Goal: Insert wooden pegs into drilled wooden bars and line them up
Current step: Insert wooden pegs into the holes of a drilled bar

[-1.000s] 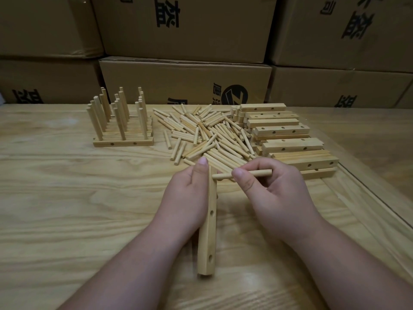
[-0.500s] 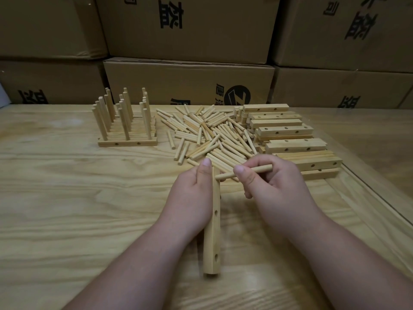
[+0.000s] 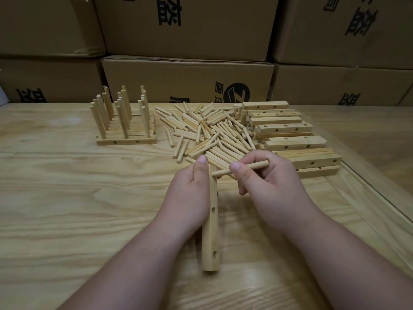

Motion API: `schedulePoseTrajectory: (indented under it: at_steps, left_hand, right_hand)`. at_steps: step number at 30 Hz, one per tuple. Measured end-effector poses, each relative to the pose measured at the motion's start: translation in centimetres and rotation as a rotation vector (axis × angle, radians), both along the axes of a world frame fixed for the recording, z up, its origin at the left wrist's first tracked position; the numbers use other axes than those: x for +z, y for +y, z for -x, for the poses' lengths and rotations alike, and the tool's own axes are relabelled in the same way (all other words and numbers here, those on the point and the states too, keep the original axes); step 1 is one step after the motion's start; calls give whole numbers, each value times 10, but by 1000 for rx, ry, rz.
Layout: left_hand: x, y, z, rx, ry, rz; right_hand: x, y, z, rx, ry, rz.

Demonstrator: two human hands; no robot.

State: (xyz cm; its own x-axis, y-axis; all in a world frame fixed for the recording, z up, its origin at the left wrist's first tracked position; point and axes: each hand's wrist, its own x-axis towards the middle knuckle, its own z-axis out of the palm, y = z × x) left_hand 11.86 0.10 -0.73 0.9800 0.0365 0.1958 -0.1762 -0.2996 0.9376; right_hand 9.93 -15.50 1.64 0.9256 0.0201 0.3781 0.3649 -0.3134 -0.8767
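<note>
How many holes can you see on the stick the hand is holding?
2. Both are on the side of the bar held by the left hand: one near the middle, one near the close end. The peg and hand may hide another at the far end.

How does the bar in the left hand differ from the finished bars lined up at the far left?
The held bar has no peg seated yet, with two side holes showing empty; the finished bars carry upright pegs. The held bar runs lengthwise away from the person, gripped by the left hand; the finished bars lie crosswise, packed side by side on the table. Both are pale drilled wood.
</note>
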Motion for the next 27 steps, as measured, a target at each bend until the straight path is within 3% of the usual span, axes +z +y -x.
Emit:
schedulePoseTrajectory:
  at_steps: [6, 11, 15, 27]
  left_hand:
    - [1, -1, 1, -16, 98, 197]
    - [11, -2, 2, -83, 213, 522]
    - [7, 0, 1, -107, 140, 457]
    - [-1, 0, -1, -265, 98, 609]
  right_hand:
    - [-9, -7, -4, -15, 115, -144]
    - [-10, -14, -8, -118, 137, -269]
    - [-11, -16, -12, -174, 119, -272]
    - [-17, -7, -6, -65, 118, -189]
